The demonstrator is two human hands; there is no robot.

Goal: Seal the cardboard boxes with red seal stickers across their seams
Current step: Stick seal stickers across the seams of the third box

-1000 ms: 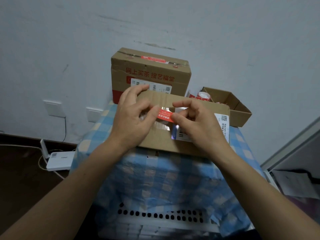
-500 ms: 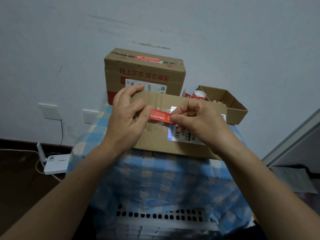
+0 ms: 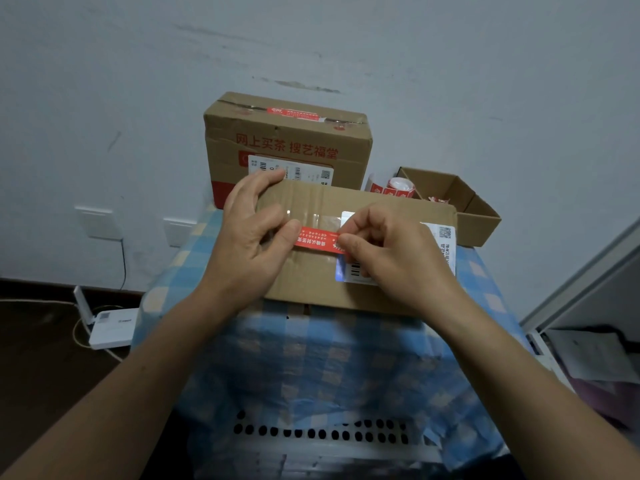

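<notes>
Head | left hand [image 3: 249, 237], right hand [image 3: 391, 251] pinch red seal sticker [image 3: 317, 239] ends | held taut, likely to cross cardboard box [image 3: 311, 282] seam

Red sticker [image 3: 317, 240] between left hand [image 3: 249, 237] and right hand [image 3: 394, 261], over box [image 3: 367, 202]

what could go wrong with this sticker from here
The red seal sticker sits slightly tilted between the left hand and right hand; pressed down it could end up crooked on the cardboard box.
Its right end is over the edge of the white shipping label, so it might cover part of the barcode.
With only the ends held, the middle could wrinkle on the glossy clear tape.
</notes>
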